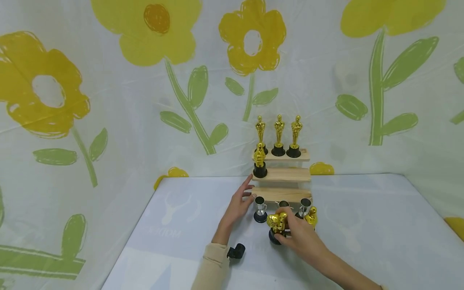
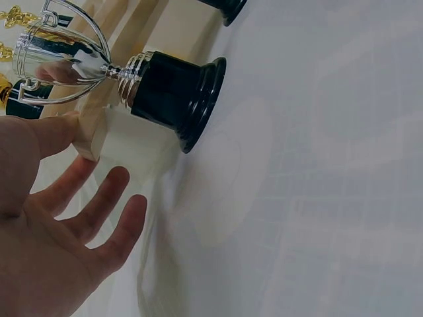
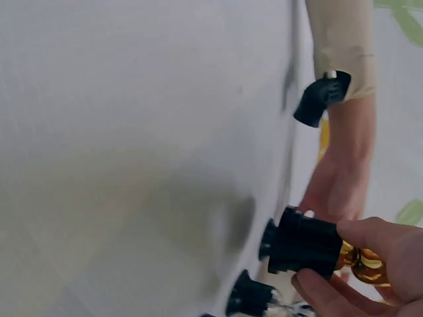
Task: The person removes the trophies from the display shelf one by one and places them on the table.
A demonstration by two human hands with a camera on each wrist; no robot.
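My right hand [image 1: 302,235] grips a gold trophy figurine [image 1: 277,222] with a black base, above the table in front of the shelf. In the right wrist view, thumb and fingers pinch it near its black base [image 3: 307,241]. My left hand [image 1: 239,203] is at the left end of the tiered wooden shelf [image 1: 286,194]; its thumb and forefinger touch the board end [image 2: 92,135], other fingers spread. Silver cups stand before the shelf: one at left [image 1: 260,209], one in the middle [image 1: 284,204], one at right [image 1: 305,206]. My right hand partly hides another gold trophy [image 1: 311,216].
On the top tier stand three gold statuettes [image 1: 279,135]. Another gold statuette [image 1: 259,161] occupies the left end of the middle tier. A black wrist camera [image 1: 237,251] juts from my left sleeve. Behind the white table [image 1: 174,241] hangs a flower-patterned cloth [image 1: 308,80].
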